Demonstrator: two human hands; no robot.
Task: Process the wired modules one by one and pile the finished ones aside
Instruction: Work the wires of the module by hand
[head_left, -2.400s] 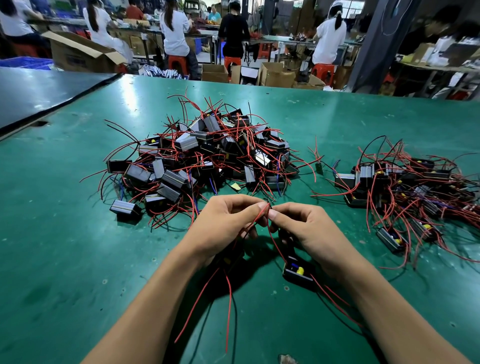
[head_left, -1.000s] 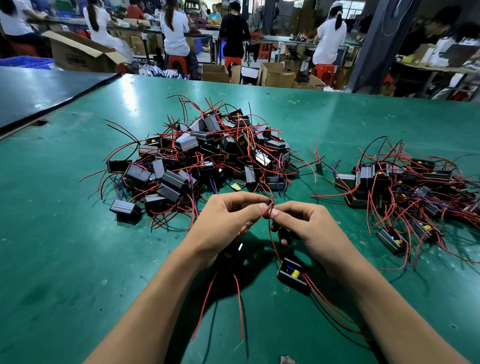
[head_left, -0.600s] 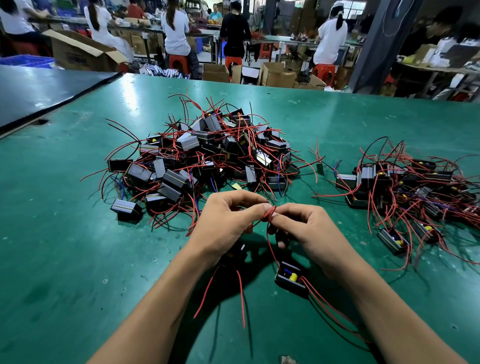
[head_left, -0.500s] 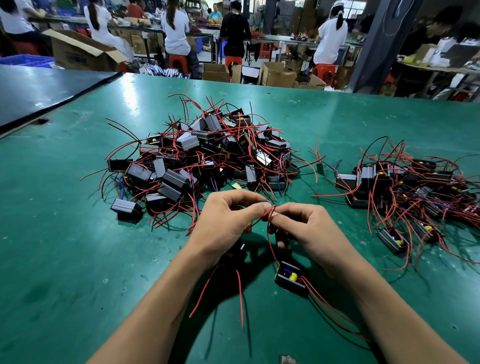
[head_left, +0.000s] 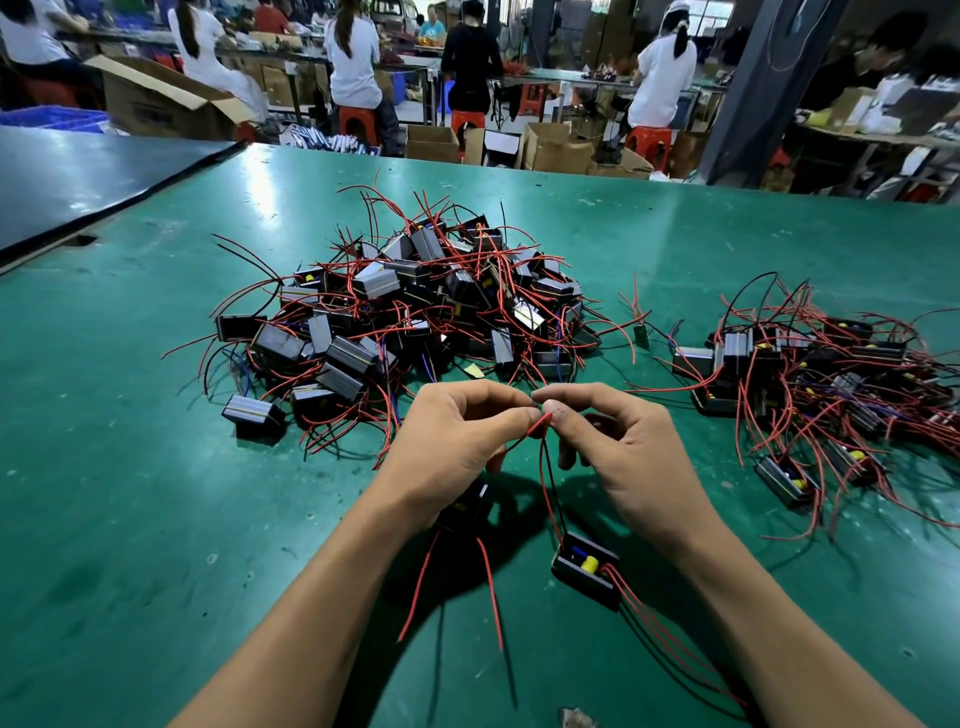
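My left hand (head_left: 457, 441) and my right hand (head_left: 618, 447) meet fingertip to fingertip above the green table (head_left: 130, 519), both pinching the ends of thin red wires (head_left: 540, 423). From those wires hangs a small black module (head_left: 586, 569) with a yellow part inside, resting on the table below my right wrist. A second black module (head_left: 465, 506) sits half hidden under my left palm, with two red leads trailing toward me. A large pile of wired modules (head_left: 410, 317) lies behind my hands. A smaller pile (head_left: 831, 384) lies to the right.
A dark table (head_left: 78, 171) adjoins at the far left. Beyond the table's far edge are cardboard boxes (head_left: 556, 148), red stools and several seated people at other benches. A small scrap (head_left: 576, 719) lies at the near edge.
My fingertips have kept working the red wire ends together. The module with the yellow part has shifted slightly toward me, and the leads under my left hand have swung.
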